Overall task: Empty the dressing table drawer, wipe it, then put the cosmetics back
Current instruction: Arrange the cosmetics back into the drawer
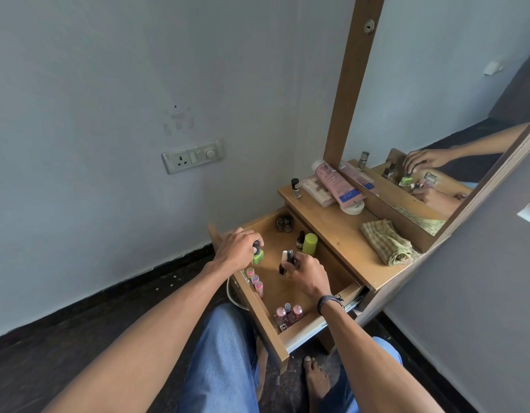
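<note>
The wooden drawer (299,332) stands pulled out under the dressing table top (344,234). My left hand (237,248) grips a green nail polish bottle (258,255) by its dark cap, over the drawer's far left. My right hand (305,274) holds two slim bottles (286,260), one pale and one dark, above the drawer's middle. Inside lie pink-capped tubes (255,280) along the left wall, pink bottles (287,314) at the near end, small dark bottles (284,223) at the far end, and a lime green container (310,243) beside a dark dropper bottle (300,239).
On the table top lie a folded checked cloth (387,242), a pink tube (336,183), a flat palette case (315,189), a white jar (353,207) and a nail polish bottle (295,188). A mirror (436,114) rises behind. My legs and a bare foot are below the drawer.
</note>
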Motion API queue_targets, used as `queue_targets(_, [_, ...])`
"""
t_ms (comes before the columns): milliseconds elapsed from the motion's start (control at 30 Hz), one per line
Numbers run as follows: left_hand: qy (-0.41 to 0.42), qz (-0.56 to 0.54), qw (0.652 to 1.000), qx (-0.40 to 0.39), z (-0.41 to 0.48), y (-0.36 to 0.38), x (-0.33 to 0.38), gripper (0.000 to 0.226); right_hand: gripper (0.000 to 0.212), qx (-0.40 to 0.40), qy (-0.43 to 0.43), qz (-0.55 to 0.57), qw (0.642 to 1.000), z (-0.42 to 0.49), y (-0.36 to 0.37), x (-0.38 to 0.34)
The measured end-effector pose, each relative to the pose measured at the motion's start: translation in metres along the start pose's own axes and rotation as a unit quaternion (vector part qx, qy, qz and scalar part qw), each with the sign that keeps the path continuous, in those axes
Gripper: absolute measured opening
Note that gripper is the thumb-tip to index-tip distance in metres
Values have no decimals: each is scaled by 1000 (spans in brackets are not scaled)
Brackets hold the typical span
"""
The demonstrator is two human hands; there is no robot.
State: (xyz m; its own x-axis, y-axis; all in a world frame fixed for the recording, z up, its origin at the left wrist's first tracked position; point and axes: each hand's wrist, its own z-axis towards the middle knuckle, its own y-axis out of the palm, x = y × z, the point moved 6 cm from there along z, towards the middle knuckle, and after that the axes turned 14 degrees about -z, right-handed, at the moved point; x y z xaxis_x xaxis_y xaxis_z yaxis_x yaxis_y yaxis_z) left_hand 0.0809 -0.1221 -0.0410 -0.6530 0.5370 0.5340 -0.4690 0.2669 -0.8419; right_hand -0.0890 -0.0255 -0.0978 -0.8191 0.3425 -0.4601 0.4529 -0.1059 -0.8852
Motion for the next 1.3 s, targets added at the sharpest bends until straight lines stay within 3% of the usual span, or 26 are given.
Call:
queue_targets(300, [-23,9,999,-26,-5,18,-6,29,29,-43,-3,-57,997,7,15,6])
queue_targets(633, [-18,12,1000,-15,-9,28,-8,34,17,-79,-7,-46,996,12,29,13])
queue_targets(1133, [-45,2,999,-6,-9,35,-18,36,48,-102,12,-15,995,11,32,16])
queue_targets(1300, [-42,17,999,6,-8,35,-18,26,55,-101,20,34,994,12,31,19])
